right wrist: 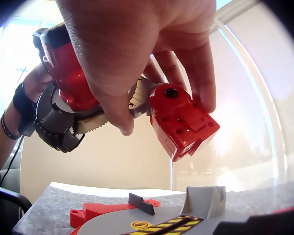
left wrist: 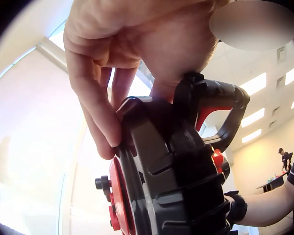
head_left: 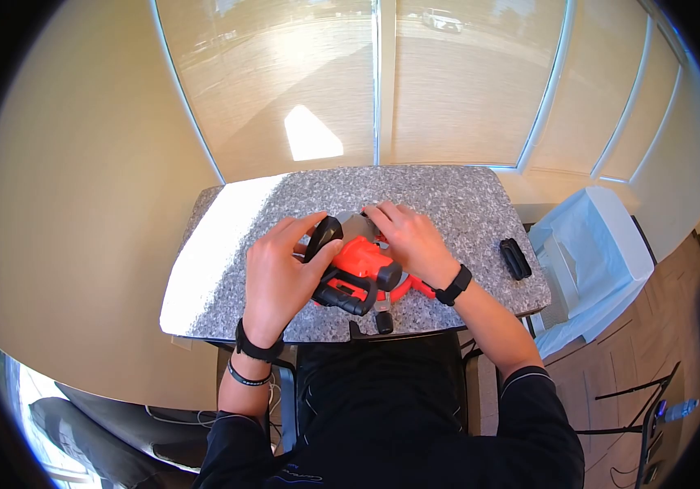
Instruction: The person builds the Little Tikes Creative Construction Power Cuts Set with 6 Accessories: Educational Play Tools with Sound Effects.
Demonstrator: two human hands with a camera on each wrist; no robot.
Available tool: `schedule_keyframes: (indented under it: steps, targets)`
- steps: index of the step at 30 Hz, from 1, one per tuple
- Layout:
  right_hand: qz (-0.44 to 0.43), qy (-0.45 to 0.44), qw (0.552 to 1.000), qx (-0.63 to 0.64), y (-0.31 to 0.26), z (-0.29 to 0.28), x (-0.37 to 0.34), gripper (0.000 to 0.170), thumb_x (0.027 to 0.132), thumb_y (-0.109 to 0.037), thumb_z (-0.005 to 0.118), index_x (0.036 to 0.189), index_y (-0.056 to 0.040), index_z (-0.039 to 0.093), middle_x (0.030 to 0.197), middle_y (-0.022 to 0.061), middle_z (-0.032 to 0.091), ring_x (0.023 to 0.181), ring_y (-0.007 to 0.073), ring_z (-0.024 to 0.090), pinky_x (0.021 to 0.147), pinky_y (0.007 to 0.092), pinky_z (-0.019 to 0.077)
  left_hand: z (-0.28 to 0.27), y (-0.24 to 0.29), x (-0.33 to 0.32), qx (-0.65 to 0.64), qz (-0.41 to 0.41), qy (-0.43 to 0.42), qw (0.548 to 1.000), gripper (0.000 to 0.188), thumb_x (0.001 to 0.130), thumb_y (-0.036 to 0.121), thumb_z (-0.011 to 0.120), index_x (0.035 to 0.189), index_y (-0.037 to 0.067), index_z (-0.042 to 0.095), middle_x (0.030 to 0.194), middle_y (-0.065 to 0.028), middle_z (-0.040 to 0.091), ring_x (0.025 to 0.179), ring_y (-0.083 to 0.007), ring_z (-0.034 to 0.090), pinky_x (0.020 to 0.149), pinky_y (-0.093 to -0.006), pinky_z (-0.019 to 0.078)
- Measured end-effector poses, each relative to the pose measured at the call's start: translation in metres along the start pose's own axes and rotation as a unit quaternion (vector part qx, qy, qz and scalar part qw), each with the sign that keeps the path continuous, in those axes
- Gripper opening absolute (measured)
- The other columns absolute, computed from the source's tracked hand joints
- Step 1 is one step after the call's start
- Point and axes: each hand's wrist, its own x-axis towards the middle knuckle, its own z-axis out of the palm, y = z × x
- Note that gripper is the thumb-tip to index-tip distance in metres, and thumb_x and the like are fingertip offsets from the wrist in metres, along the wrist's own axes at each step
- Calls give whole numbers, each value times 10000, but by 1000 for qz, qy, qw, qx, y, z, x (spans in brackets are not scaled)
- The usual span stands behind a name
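Both hands hold the red, black and grey head of a toy miter saw [head_left: 362, 254] over its base. My left hand [head_left: 275, 259] grips the black guard [left wrist: 186, 186], fingers at its edge, below the black loop handle [left wrist: 232, 117]. My right hand [right wrist: 137, 54] holds the grey arm, its thumb near the toothed blade [right wrist: 94, 123] and its fingers beside the red hinge block [right wrist: 181, 122]. This block hangs apart from the grey upright bracket [right wrist: 206, 199] of the base. On the table, the round grey base [right wrist: 108, 226] carries a yellow-black striped strip.
A black oblong object [head_left: 515, 258] lies near the right edge of the speckled grey table [head_left: 456, 191]. Beside the table stands a bin with a pale blue liner [head_left: 594, 253]. A wall with shaded windows [head_left: 472, 90] rises behind. Farther right, a bottle [head_left: 680, 410] sits on another table.
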Motion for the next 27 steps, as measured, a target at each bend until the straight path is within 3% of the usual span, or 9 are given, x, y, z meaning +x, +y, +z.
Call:
schedule_keyframes:
  steps: [3, 10, 13, 15, 19, 22, 24, 27]
  targets:
    - [-11, 4, 1000, 10, 2, 2, 0, 542, 761, -69, 741, 1273, -18, 574, 1086, 134, 620, 988, 346, 666, 776, 455, 586, 2, 2, 2, -19, -41, -12, 999, 398, 830, 114, 854, 1196, 2, 744, 974, -139, 774, 796, -196, 772, 665, -290, 600]
    - [12, -25, 993, 113, -1, -8, 4, 393, 858, -188, 701, 1177, 7, 579, 1036, 192, 639, 946, 410, 676, 779, 488, 560, 10, -5, 8, -61, -12, 3, 998, 406, 866, 114, 834, 1240, -5, 732, 1026, -173, 783, 851, -217, 783, 735, -306, 613]
    - [32, -21, 985, 166, 6, -2, 7, 382, 853, -214, 728, 1135, -5, 580, 994, 205, 659, 921, 434, 675, 764, 503, 549, 10, -4, 8, -91, 21, 7, 996, 356, 924, 133, 770, 1248, -7, 718, 1030, -186, 776, 849, -288, 784, 772, -364, 613]
    - [62, -30, 980, 187, 6, -6, 8, 381, 844, -216, 741, 1125, -16, 579, 982, 207, 674, 913, 439, 679, 758, 502, 548, 8, -3, 8, -91, 25, 10, 995, 330, 995, 113, 676, 1300, -11, 682, 1097, -213, 762, 952, -333, 772, 849, -388, 602]
    - [105, -20, 968, 225, 15, -6, 11, 381, 828, -222, 769, 1105, -43, 579, 947, 213, 704, 902, 447, 690, 762, 482, 553, 12, -16, 4, -88, 36, 26, 995, 328, 1026, 119, 629, 1324, -14, 656, 1180, -234, 733, 1063, -356, 741, 891, -405, 592]
    - [121, 10, 952, 282, 22, -3, 17, 342, 821, -205, 801, 1088, -64, 640, 987, 166, 743, 943, 352, 734, 799, 422, 572, 19, -33, 0, -92, 19, 30, 995, 321, 1031, 126, 623, 1314, -23, 648, 1229, -238, 710, 1116, -363, 718, 904, -422, 587]
    - [140, 20, 933, 331, 30, 2, 19, 347, 819, -197, 834, 1127, -97, 708, 1039, 100, 766, 979, 254, 746, 847, 368, 582, 25, -43, -5, -77, -16, 4, 997, 276, 1046, 117, 600, 1279, -15, 669, 1232, -199, 725, 1127, -319, 715, 956, -395, 562]
    - [130, -14, 955, 268, 45, 15, 24, 346, 848, -212, 821, 1160, -103, 718, 1050, 98, 766, 990, 254, 745, 873, 364, 585, 38, -58, -13, -6, 5, -39, 999, 285, 998, 115, 661, 1255, -7, 677, 1215, -204, 718, 1123, -363, 699, 969, -413, 558]
